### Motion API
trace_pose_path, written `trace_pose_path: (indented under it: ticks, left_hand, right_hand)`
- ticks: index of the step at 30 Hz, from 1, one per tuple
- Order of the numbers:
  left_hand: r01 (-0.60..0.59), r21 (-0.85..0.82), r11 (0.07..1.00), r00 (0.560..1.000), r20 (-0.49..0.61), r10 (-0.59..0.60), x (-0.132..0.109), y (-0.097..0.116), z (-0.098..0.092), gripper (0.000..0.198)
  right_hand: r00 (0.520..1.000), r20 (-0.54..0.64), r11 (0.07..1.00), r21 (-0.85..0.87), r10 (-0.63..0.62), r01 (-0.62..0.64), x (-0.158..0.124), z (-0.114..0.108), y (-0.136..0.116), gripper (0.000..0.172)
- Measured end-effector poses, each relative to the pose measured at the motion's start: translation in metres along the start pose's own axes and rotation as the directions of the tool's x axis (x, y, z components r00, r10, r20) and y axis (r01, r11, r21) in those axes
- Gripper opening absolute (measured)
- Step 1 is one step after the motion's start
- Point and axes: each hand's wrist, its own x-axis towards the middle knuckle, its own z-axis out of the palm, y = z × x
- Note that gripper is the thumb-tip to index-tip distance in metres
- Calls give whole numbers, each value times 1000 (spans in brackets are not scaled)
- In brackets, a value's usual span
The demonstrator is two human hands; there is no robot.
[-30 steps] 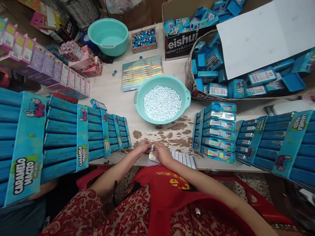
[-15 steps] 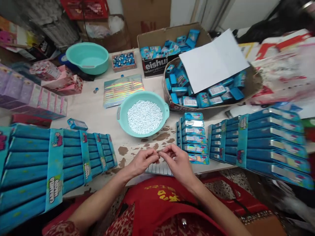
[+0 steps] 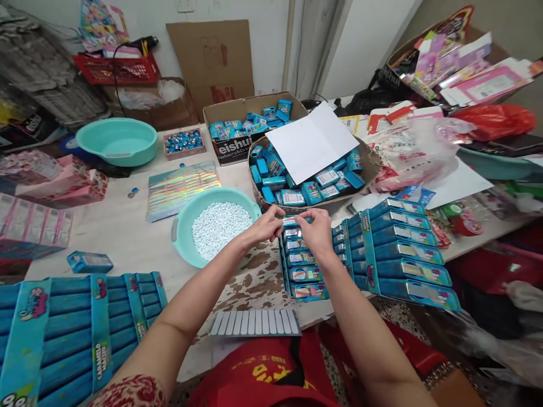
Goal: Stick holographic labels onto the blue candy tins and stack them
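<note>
Left hand (image 3: 266, 227) and right hand (image 3: 317, 232), fingers narrow, grip unclear, flank the far shiny strip (image 3: 290, 221); pressing centre-first should limit creases

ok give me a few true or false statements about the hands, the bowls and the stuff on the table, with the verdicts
1. The left hand and the right hand are both at the far end of a row of blue packs. True.
2. The turquoise bowl nearer the hands is empty. False: it holds many small white pieces.
3. A large white paper lies partly over a carton of blue containers. True.
4. The sheet of white strips is in the right hand. False: it lies at the near edge of the table, apart from both hands.
5. The small box of blue and silver pieces stands to the right of the farther turquoise bowl. True.
</note>
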Motion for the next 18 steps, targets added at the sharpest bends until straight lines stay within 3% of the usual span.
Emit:
trace_pose_path:
  ticks: [5, 8, 11, 13, 15, 18]
  left_hand:
    - [147, -155, 977, 985, -63, -159, 31, -17, 6, 30]
    - [216, -310, 926, 975, 25, -219, 39, -26, 11, 18]
    - [305, -231, 924, 951, 21, -309, 40, -35, 14, 15]
    - [353, -145, 924, 924, -102, -369, 37, -41, 16, 24]
    - [261, -145, 954, 906, -305, -294, 35, -46, 20, 34]
    - [-39, -161, 986, 847, -530, -53, 33, -50, 35, 49]
  right_hand:
    - [992, 37, 992, -36, 123, -121, 16, 15, 17, 8]
    - [990, 26, 990, -40, 136, -135, 22, 15, 29, 8]
    - [978, 74, 980, 4, 197, -197, 30, 9, 38, 21]
    - [960, 148, 963, 92, 239, -254, 33, 5, 42, 34]
    - [956, 200, 951, 179, 215, -251, 33, 3, 45, 49]
    - [942, 311, 948, 242, 124, -205, 28, 4, 48, 58]
